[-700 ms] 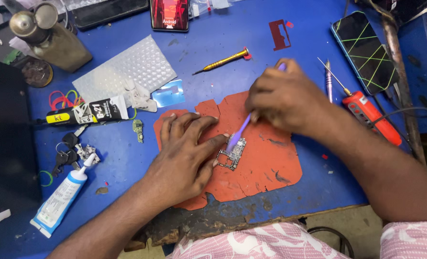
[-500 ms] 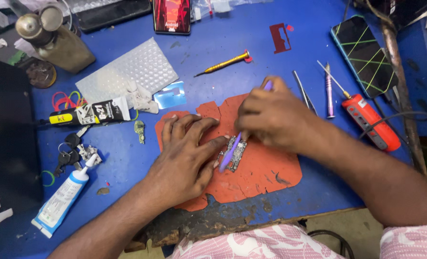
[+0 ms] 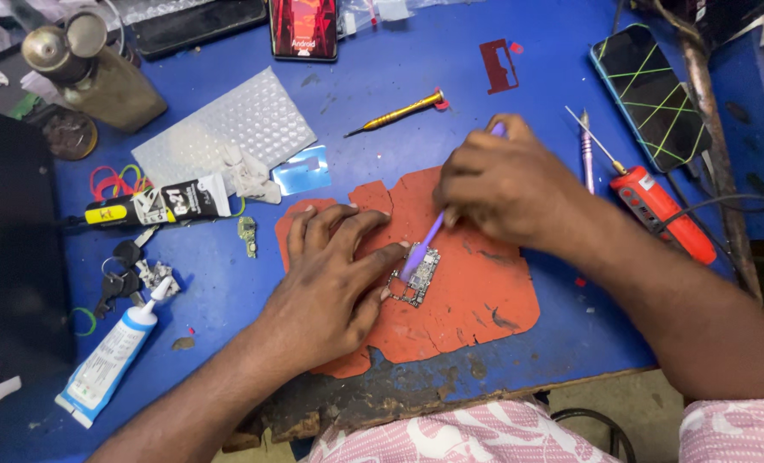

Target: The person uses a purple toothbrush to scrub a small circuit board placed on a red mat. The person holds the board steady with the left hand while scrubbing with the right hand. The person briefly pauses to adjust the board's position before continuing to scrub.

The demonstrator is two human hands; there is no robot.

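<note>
Down on the blue table [image 3: 502,94] lies a worn orange mat [image 3: 476,300], and both hands are busy on it. From the head view, the left hand [image 3: 335,287] lies flat on the mat with its fingers spread, and the fingertips press on the edge of a small circuit board [image 3: 418,276] to hold it still. That hand is open, not wrapped around anything. The right hand [image 3: 506,184] is closed around a thin purple tool [image 3: 429,238], and the tool slants down so its tip touches the top of the board. The tip looks like a small brush, but it is too tiny to be sure. The board sits near the middle of the mat, between the two hands. Just past the right hand lie a yellow screwdriver [image 3: 399,111], a red-handled tool [image 3: 661,214] and a phone with green lines on its dark screen [image 3: 652,94]. On the left side sit a sheet of bubble wrap [image 3: 228,124], a black and yellow glue tube [image 3: 155,206], a white and blue tube [image 3: 112,356], some keys [image 3: 125,270] and a brass bottle [image 3: 99,73]. Another phone with a red screen [image 3: 303,26] rests at the far edge.
</note>
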